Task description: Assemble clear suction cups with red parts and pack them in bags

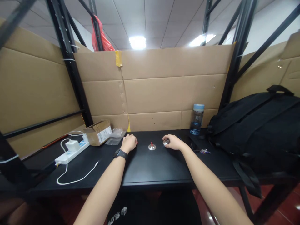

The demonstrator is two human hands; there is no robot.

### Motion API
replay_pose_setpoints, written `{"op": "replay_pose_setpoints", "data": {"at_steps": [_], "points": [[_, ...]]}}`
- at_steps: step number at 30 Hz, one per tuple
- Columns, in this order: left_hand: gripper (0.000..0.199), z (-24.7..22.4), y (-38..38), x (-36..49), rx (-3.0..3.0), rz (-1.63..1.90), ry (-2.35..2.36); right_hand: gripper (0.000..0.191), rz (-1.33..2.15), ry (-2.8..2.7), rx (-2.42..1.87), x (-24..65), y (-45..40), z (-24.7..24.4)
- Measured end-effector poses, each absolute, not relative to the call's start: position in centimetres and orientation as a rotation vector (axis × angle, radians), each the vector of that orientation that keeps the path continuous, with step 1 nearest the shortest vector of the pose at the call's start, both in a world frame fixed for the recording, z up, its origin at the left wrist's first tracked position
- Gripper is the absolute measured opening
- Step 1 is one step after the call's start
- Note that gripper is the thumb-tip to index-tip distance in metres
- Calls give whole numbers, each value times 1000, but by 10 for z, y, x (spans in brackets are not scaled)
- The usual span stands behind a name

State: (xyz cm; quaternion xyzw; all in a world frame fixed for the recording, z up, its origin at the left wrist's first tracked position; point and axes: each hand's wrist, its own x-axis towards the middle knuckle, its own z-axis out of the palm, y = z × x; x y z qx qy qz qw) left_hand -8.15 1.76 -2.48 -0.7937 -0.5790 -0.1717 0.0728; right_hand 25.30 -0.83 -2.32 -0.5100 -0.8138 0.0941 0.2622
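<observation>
Hands: right hand (172, 142) grasps a small shiny metal piece (166, 142); left hand (130, 143) is curled on the black tabletop (150, 170), its contents unclear.
Between them: round silver disc with a red upright loop (152, 146).
Right side: blue-capped clear bottle (197, 120), black backpack (260, 128).

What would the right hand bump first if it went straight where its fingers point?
The right hand would probably bump the silver disc with the red loop, though depth is hard to judge.

Bright ceiling panels (137, 42), glare blown out; soft sheen on black tabletop (150, 168); edges stretched, blurred.
</observation>
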Motion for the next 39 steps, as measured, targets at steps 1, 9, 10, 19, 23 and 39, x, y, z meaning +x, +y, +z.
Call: {"op": "replay_pose_setpoints", "data": {"at_steps": [1,9,10,19,23,39], "points": [[18,-25,17,-80,-2383,-509,-1738,36,260,-2205,-1385,253,-9,-22],[17,-20,16,-67,-2560,-956,-1694,26,290,-2202,-1398,255,-10,-22],[16,-20,16,-65,-2606,-1058,-1659,25,286,-2197,-1392,255,-10,-22],[9,-21,14,-53,-2682,-1274,-1480,24,287,-2176,-1382,253,-14,-18],[13,-16,10,-51,-2676,-1276,-1478,25,266,-2186,-1380,255,-11,-19],[13,-12,6,-50,-2766,-1269,-1396,28,343,-2188,-1402,260,-13,-12]]}}
